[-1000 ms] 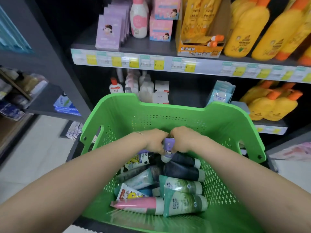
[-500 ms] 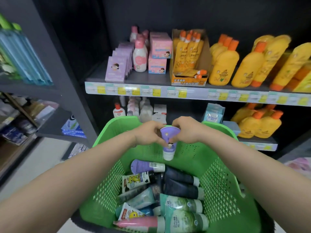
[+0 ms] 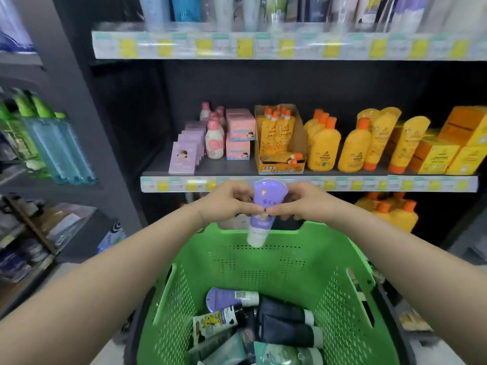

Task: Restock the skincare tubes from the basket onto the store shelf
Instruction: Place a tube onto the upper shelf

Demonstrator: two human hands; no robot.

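Note:
A purple tube [image 3: 264,206] with a white cap pointing down hangs above the far rim of the green basket [image 3: 340,283]. My left hand [image 3: 229,201] and my right hand [image 3: 303,201] pinch it from both sides at its middle. In the basket lie several more tubes: a purple one [image 3: 229,299], two dark ones [image 3: 287,322], a white one with a yellow cartoon [image 3: 213,322] and greenish ones [image 3: 284,354] at the near edge. The middle shelf [image 3: 308,183] runs just behind the held tube, at about its height.
On the middle shelf stand lilac boxes [image 3: 184,154], a pink bottle [image 3: 214,140], pink boxes [image 3: 239,135], an orange display box [image 3: 279,143] and yellow bottles [image 3: 350,146]. A top shelf [image 3: 263,46] carries upright tubes. A grey side rack [image 3: 52,143] with blue bottles stands left.
Both hands have lifted the purple tube out of the basket to the level of the middle shelf edge. My view has tilted up, bringing the top shelf into sight.

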